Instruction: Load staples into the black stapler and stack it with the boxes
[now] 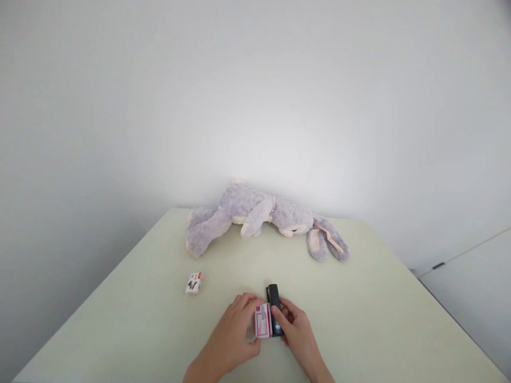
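Near the front of the table, my left hand (236,331) grips a small white and red box (262,322) between its thumb and fingers. Right beside the box stands a black stapler (275,310), its long side against or very close to the box. My right hand (296,329) is closed around the stapler's right side, the thumb lying across its top. Part of the right fingers is hidden behind the stapler. A second small white box (194,284) with red and dark print sits further left, away from both hands.
A grey plush rabbit (247,205) lies on its side along the back of the pale green table (131,298), ears to the right. A plain wall (255,96) rises behind it. On the right, beyond the table edge, is a white panel with a dark handle (438,265).
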The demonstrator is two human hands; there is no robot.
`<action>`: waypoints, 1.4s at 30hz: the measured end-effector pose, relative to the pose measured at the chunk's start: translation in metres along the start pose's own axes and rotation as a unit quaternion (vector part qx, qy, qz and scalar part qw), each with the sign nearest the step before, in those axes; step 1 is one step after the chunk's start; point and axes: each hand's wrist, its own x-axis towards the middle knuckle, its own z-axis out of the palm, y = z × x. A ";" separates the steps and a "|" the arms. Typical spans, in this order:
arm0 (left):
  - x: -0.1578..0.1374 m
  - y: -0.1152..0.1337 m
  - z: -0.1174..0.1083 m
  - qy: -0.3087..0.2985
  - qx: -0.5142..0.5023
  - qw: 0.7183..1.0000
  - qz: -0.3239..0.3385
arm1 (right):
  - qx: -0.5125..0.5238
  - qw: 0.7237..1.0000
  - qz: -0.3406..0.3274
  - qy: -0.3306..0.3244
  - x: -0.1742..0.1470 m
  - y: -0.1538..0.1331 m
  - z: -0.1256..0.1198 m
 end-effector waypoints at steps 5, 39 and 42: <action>0.017 -0.001 0.013 -0.023 -0.009 0.999 0.020 | 0.009 1.000 -0.004 0.006 0.001 -0.001 0.002; 0.034 -0.031 0.037 0.115 -0.156 0.966 -0.168 | -0.350 0.915 -0.198 0.032 -0.033 0.034 0.002; 0.028 -0.030 0.043 0.116 -0.177 0.962 -0.175 | -0.350 0.917 -0.189 0.012 -0.034 0.031 0.000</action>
